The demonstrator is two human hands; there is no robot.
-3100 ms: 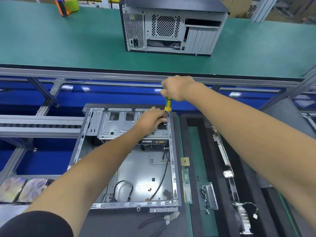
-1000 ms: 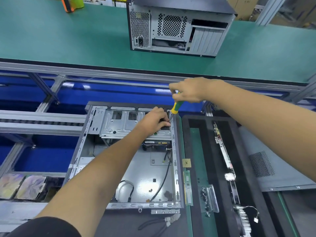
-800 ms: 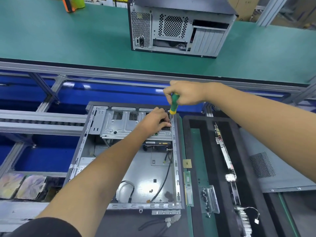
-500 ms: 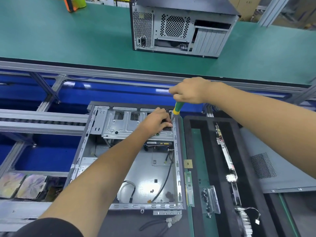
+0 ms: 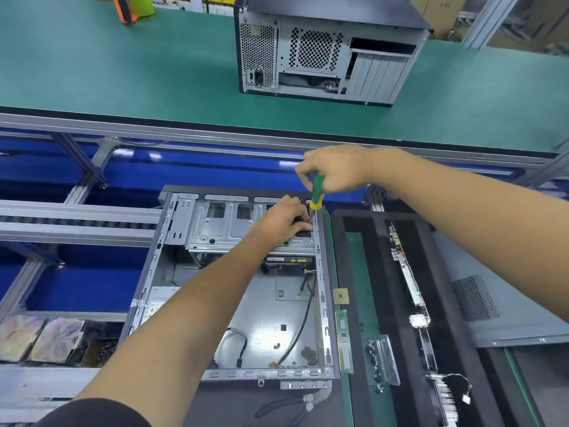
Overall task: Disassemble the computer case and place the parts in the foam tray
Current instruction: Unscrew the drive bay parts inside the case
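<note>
An open grey computer case (image 5: 321, 291) lies flat before me, its inside bare except for loose cables (image 5: 300, 322). My left hand (image 5: 284, 218) rests on the metal drive cage (image 5: 221, 229) at the case's far right corner, fingers curled at the screwdriver's tip. My right hand (image 5: 334, 169) grips a green and yellow screwdriver (image 5: 317, 194) held upright over that corner. The black foam tray (image 5: 337, 229) lies just right of the case, holding a CPU chip (image 5: 340, 295), a memory stick (image 5: 343, 340), a clear bracket with screws (image 5: 386, 359) and a long circuit board (image 5: 406, 272).
A second closed computer case (image 5: 323, 53) stands on the green bench (image 5: 123, 75) beyond. A grey side panel (image 5: 480, 306) lies right of the tray. Discs (image 5: 37, 337) sit at the lower left. An orange and green object (image 5: 132, 7) stands at the far left.
The right hand has kept turning the screwdriver at the same corner, with its grip shifting slightly. The left hand has stayed on the drive cage. The camera view drifted a little.
</note>
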